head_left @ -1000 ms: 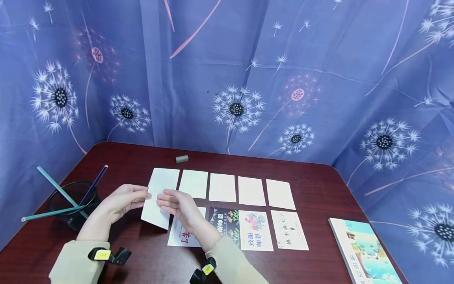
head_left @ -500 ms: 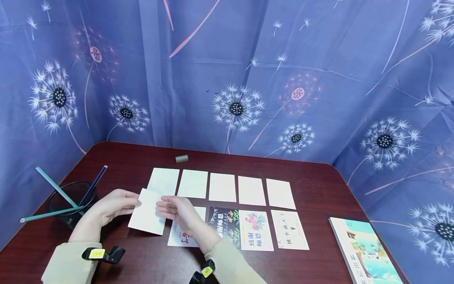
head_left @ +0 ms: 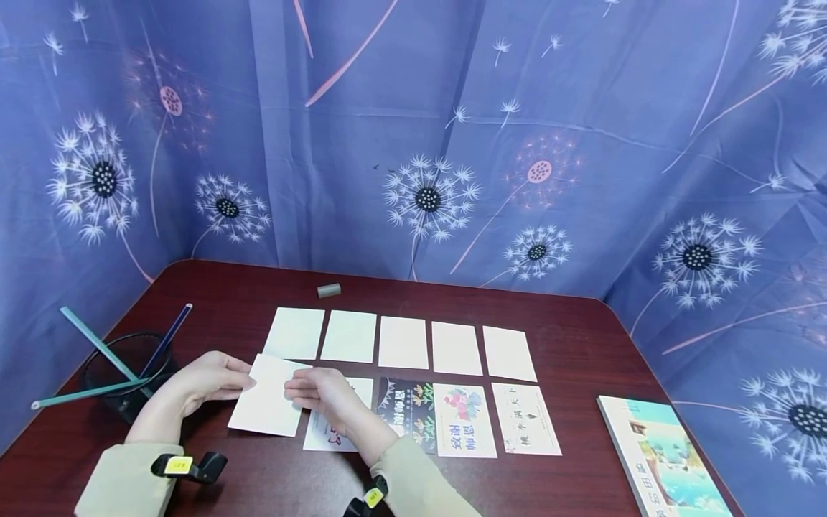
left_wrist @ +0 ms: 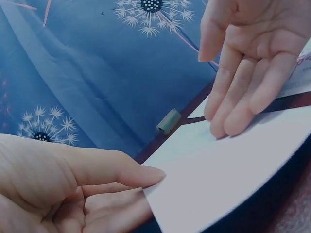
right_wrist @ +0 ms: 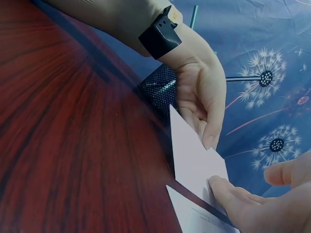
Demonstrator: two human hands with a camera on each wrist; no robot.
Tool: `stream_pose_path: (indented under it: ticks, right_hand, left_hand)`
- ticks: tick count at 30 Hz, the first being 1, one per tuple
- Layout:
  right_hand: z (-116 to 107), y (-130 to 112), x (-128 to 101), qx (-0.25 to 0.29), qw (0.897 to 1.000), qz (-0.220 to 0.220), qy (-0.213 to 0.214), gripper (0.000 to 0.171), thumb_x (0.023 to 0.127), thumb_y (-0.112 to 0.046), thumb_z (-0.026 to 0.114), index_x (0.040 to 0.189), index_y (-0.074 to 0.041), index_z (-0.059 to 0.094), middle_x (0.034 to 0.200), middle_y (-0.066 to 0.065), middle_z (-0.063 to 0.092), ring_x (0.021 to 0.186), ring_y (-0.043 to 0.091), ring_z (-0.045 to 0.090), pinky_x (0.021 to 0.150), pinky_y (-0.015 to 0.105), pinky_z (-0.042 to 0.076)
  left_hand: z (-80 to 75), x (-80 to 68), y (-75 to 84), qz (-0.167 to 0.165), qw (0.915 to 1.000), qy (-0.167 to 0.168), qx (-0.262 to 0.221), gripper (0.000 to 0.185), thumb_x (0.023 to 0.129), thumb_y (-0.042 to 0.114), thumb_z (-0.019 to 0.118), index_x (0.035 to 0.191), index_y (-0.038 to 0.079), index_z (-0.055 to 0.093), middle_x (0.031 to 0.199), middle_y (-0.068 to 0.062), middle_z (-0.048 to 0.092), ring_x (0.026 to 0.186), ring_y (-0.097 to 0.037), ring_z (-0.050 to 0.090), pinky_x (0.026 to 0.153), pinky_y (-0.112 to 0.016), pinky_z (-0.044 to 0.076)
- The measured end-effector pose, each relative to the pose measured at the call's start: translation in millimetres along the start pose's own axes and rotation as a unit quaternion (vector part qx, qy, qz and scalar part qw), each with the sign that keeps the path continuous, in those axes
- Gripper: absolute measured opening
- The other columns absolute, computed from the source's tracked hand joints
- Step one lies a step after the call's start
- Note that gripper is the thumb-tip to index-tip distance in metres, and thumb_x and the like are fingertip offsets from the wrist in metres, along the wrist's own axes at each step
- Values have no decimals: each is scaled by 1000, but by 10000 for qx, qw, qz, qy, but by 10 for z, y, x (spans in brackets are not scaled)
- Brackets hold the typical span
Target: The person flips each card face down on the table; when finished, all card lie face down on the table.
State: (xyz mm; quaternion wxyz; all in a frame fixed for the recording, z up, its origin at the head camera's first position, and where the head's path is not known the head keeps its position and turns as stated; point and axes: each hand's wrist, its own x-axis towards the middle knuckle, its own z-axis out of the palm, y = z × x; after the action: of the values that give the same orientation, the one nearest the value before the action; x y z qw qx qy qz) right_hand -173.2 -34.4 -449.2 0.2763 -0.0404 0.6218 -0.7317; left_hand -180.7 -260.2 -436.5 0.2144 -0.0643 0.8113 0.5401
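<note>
The left hand [head_left: 194,388] pinches the left edge of a blank white card [head_left: 268,396] between thumb and fingers, while the right hand [head_left: 323,393] lays nearly straight fingers on the card's right side, steadying rather than clutching it. The card hangs low over the near-left part of the tabletop [head_left: 581,337], tilted, its right edge overlapping a printed card with red characters [head_left: 336,427] that the right hand partly hides. Beyond lies a back row of five plain cards [head_left: 400,341], evenly spaced and face-down or blank (I cannot tell which), and a front row whose next three show a dark floral card [head_left: 408,409], a card with a flower bouquet [head_left: 465,418] and a pale card with black script [head_left: 526,418]. Judging by this, the two rows look mostly laid out and the held card is the one not yet put down flat. The cards are thin, stiff, matte rectangles; the tabletop is glossy reddish wood grain. A black mesh cup [head_left: 125,373] holds slim pencils [head_left: 97,345] at left, a small grey cylinder [head_left: 329,290] lies at the back, and a glossy book [head_left: 665,459] sits at right.
</note>
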Motion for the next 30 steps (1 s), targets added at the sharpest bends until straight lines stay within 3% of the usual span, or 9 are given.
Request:
stream_pose_path:
  ticks: [15,21,25,30]
  right_hand:
    - [9,45,24,-38,10000,-66,29,40,99,-13,43,126,16,53,117,29,66,109,31,68,92,30,57]
    - [-4,29,32,-83,9999,-41,65,40,99,-12,42,125,16,53,117,29,66,107,31,68,92,30,57]
    - [1,13,28,-144,9999,-30,42,40,100,-13,42,126,15,53,117,29,66,107,31,68,91,29,57]
    - [4,20,24,-160,9999,-30,52,40,100,-13,42,126,15,53,116,29,66,107,33,68,91,30,58]
  left_hand:
    - [-52,-111,106,-93,9994,253,231,46,90,11,68,117,-24,55,102,-23,71,88,-22,72,81,-39,61]
    - [-13,-152,200,-24,9971,359,670,46,90,17,69,114,-21,59,110,-29,66,96,-29,70,87,-43,59]
    - [9,-189,282,-149,9943,499,925,51,89,20,70,117,-20,58,119,-35,61,97,-31,70,87,-43,59]
    - [19,-225,345,-160,9937,540,965,51,90,20,70,118,-20,57,120,-36,60,97,-32,71,87,-42,59]
